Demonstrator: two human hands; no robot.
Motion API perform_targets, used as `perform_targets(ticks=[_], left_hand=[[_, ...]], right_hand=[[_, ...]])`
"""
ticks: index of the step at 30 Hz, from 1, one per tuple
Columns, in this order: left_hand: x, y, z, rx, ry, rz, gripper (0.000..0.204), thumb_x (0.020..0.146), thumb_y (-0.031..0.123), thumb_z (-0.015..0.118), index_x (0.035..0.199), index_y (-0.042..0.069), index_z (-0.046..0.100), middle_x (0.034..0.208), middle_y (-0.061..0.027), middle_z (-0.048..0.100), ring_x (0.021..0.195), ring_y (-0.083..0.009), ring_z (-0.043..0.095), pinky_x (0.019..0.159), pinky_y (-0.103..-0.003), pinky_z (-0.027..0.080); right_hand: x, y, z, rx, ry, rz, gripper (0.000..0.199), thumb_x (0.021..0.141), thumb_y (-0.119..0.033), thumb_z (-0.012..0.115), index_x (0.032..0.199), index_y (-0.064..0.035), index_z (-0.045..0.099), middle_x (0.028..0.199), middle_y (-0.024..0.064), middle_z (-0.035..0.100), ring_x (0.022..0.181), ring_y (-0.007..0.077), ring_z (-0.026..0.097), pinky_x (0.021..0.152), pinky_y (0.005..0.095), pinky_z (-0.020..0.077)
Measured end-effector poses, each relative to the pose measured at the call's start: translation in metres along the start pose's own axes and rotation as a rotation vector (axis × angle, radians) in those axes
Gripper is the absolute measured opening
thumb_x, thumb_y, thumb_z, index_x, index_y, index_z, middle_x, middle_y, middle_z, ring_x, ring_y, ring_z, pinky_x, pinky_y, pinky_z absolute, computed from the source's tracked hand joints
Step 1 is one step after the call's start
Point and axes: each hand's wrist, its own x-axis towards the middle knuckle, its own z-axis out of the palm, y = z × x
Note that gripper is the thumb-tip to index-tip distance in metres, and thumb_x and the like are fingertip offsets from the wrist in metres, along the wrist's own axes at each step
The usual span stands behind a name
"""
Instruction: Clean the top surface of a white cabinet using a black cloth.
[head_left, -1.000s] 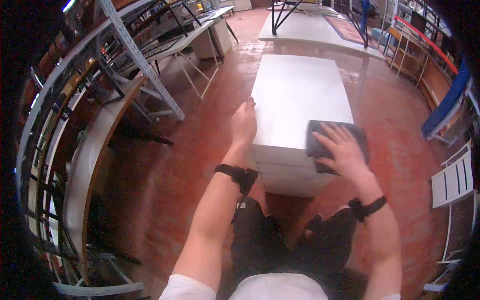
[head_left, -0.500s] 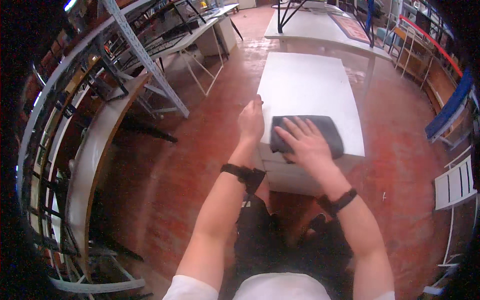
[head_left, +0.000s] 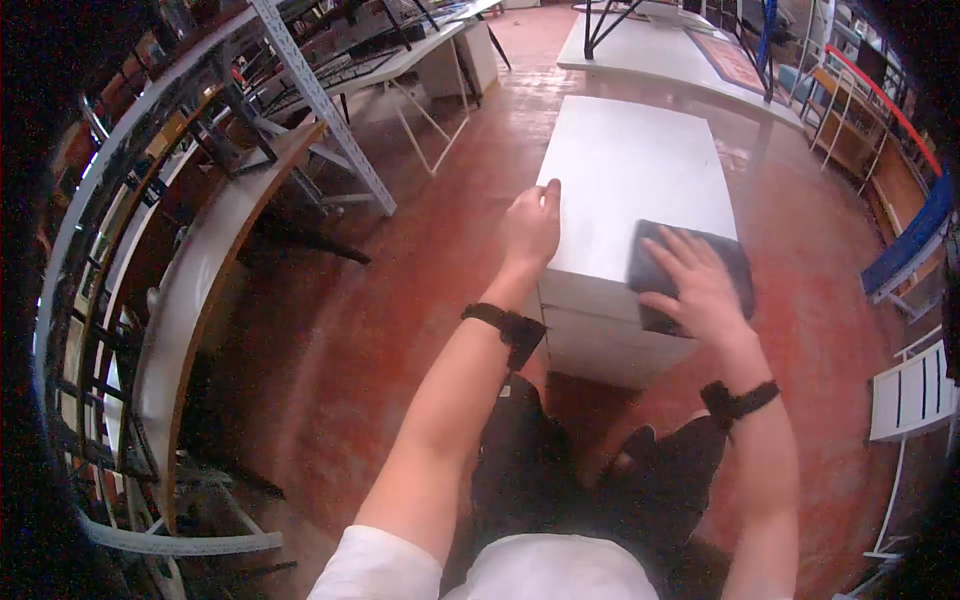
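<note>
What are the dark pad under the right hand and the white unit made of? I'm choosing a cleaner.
The dark pad looks like soft grey cloth, matte and lying limp and flat, possibly microfibre. The white unit looks like painted or laminated board, or coated metal: smooth, even, faintly glossy, with a seam across its front.

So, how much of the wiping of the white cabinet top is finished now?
Done: cannot tell, the white cabinet top shows no wiped trace. In hand: the right hand presses the dark cloth flat near the front edge; the left hand steadies the left edge. Left: the far half lies beyond the cloth.
</note>
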Motion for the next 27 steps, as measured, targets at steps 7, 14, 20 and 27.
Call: perform_targets(ticks=[7,14,20,27], left_hand=[[-0.002,-0.009,0.002,-0.022,0.038,0.002,0.061,0.108,0.051,0.040,0.108,0.000,0.072,0.118,-0.0273,0.069,0.114,-0.0470,0.063,0.099,-0.052,0.047],[-0.002,-0.008,-0.006,-0.117,0.048,-0.026,0.064,0.108,0.052,0.041,0.098,-0.004,0.071,0.111,-0.0291,0.070,0.110,-0.0458,0.065,0.095,-0.053,0.048],[0.005,-0.013,-0.011,-0.126,-0.012,-0.079,0.067,0.107,0.056,0.036,0.117,0.001,0.073,0.121,-0.0258,0.071,0.117,-0.0469,0.064,0.101,-0.051,0.047],[0.003,-0.022,-0.001,-0.034,0.108,0.042,0.053,0.106,0.045,0.051,0.104,-0.003,0.073,0.104,-0.0296,0.072,0.102,-0.0472,0.068,0.092,-0.053,0.051]], right_hand=[[-0.025,0.025,-0.004,-0.081,0.023,0.071,0.078,0.088,-0.045,0.075,0.155,-0.0160,0.048,0.161,0.0146,0.044,0.149,0.0378,0.039,0.126,0.0513,0.0279],[0.035,-0.045,0.027,-0.069,-0.005,-0.048,0.081,0.088,-0.050,0.074,0.156,-0.0176,0.045,0.163,0.0131,0.042,0.152,0.0335,0.036,0.127,0.0499,0.0256],[0.068,-0.092,0.050,-0.098,0.029,-0.117,0.079,0.092,-0.055,0.068,0.158,-0.0188,0.043,0.163,0.0118,0.042,0.152,0.0313,0.037,0.127,0.0490,0.0261],[0.010,-0.039,0.018,-0.021,0.038,-0.024,0.060,0.101,-0.050,0.057,0.152,-0.0181,0.053,0.161,0.0118,0.046,0.150,0.0327,0.039,0.126,0.0498,0.0261]])
